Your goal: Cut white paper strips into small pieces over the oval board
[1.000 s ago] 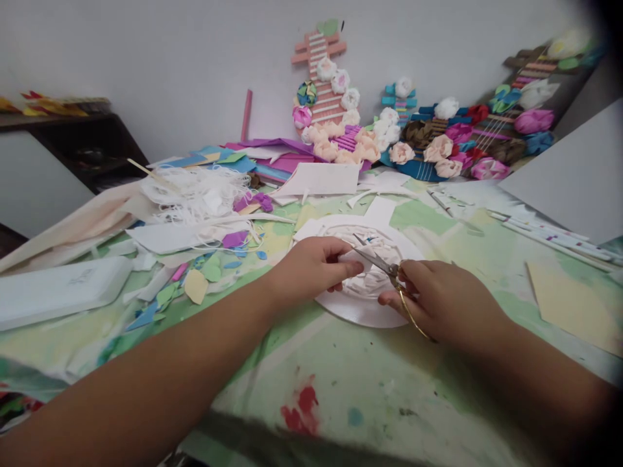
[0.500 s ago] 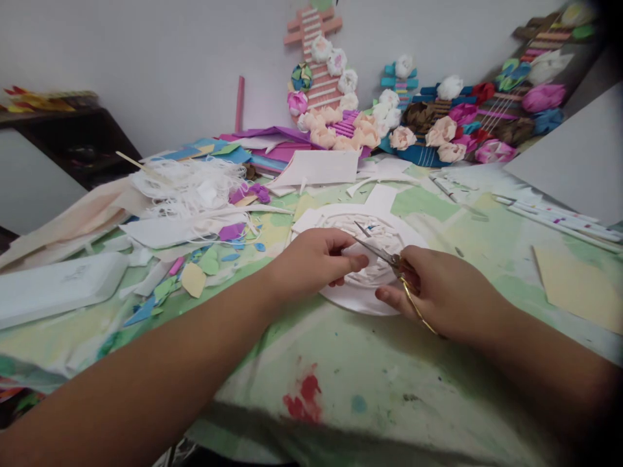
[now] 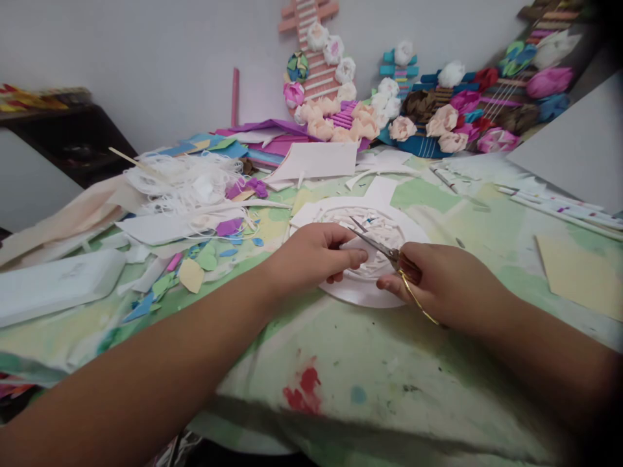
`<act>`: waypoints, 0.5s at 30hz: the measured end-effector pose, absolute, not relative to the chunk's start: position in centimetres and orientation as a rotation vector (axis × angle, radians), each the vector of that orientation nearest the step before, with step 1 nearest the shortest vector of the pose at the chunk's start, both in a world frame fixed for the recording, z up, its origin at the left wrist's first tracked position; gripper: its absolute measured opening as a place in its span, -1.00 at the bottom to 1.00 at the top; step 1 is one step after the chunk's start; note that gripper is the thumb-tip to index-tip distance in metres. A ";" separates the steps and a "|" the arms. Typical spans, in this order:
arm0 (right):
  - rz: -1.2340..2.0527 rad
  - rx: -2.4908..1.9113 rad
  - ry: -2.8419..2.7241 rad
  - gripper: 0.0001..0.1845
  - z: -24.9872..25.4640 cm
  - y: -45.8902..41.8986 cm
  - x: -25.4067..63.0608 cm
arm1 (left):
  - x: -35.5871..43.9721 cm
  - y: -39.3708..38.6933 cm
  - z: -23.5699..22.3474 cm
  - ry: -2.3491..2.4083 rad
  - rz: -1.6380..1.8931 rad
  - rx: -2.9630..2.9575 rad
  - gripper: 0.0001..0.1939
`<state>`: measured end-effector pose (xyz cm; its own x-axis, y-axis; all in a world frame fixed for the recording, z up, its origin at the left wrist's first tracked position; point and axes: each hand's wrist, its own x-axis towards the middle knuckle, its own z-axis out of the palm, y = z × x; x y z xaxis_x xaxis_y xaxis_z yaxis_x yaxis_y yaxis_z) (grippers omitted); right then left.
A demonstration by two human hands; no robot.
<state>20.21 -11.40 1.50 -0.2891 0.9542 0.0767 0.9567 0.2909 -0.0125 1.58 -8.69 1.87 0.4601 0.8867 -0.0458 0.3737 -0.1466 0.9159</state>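
Note:
My right hand (image 3: 438,279) is closed on a pair of scissors (image 3: 389,253) with gold handles, a thumb and fingers at the loops. The slim blades are slightly parted and point left, over my left hand (image 3: 324,254). Between its thumb and fingers my left hand pinches a small white paper piece (image 3: 357,244), which lies by the blades. Below both hands rests a white guitar-shaped cutout (image 3: 350,297) with a raised ring. Many small white paper scraps (image 3: 377,266) lie inside the ring.
A tangle of white string (image 3: 189,188) and coloured paper scraps (image 3: 207,256) lie at the left, beside a white foam block (image 3: 58,285). Paper-flower guitars (image 3: 321,78) lean on the back wall. White sticks (image 3: 559,207) and a yellow sheet (image 3: 581,272) lie at the right.
The view has tilted slightly, so most things sit a little higher. The scissors remain in my right hand and the white paper piece in my left, with the blades still parted.

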 end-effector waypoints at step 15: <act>0.013 -1.846 -2.459 -0.61 1.6 -11.5 20.2 | 1.8 -9.2 2.5 1.055 0.602 1.674 -0.88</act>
<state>20.18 -11.49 1.63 -0.2780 0.9594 0.0483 0.9588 0.2802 -0.0466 1.82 -9.22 2.46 0.4907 0.8656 -0.0997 0.3539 -0.0934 0.9306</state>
